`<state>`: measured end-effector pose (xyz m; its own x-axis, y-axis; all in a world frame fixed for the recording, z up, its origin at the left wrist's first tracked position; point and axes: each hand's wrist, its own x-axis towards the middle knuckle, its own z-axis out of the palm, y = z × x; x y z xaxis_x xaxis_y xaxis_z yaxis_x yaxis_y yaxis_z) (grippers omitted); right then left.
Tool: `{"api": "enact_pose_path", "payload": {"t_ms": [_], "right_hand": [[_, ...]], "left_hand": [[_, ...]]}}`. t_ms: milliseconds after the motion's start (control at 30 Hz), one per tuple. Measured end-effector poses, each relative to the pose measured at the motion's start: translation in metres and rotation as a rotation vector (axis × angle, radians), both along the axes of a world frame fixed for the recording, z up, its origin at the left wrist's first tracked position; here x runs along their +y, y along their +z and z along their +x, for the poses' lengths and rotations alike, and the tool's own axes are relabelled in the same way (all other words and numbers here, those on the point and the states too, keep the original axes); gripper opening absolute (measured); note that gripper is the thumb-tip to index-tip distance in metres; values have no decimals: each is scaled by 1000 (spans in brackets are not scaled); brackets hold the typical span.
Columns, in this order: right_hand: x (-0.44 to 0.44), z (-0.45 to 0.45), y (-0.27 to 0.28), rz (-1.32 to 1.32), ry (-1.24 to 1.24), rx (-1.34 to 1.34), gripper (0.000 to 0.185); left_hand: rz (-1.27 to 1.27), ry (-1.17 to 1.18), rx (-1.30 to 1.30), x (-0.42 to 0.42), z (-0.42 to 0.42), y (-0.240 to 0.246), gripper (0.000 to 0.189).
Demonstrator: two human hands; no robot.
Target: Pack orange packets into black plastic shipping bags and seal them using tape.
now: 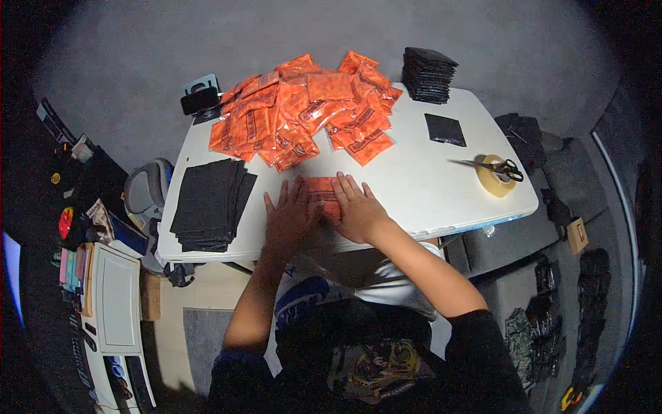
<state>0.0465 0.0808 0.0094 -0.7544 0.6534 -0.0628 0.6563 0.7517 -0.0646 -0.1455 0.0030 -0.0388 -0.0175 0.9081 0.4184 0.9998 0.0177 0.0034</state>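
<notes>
A small flat orange packet with a dark printed band lies near the front edge of the white table. My left hand rests flat at its left side, thumb hidden and fingers spread. Over its right side lies my right hand, palm down, fingers extended. Neither hand grips it, and shadow darkens its lower part. Just beyond my fingers is a heap of orange packets in clear plastic. Left of my left hand, black flat sheets or pouches form a loose stack.
At the far right stands a tall stack of black folded pieces, with one black square nearer. Black-handled scissors lie across a roll of clear tape. A phone on a stand occupies the far left corner. A grey sofa borders the right.
</notes>
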Motion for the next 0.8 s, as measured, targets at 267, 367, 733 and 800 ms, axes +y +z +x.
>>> {"api": "enact_pose_path", "payload": {"t_ms": [267, 367, 733, 800], "right_hand": [[-13, 0, -12, 51, 129, 171, 56], [-12, -27, -28, 136, 184, 164, 55], [-48, -104, 12, -83, 396, 640, 47], [-50, -120, -1, -244, 353, 674, 47]], "left_hand": [[104, 22, -195, -27, -13, 9, 43], [103, -15, -580, -48, 4, 55, 30], [348, 374, -306, -109, -65, 90, 33], [369, 409, -315, -113, -70, 83, 29]]}}
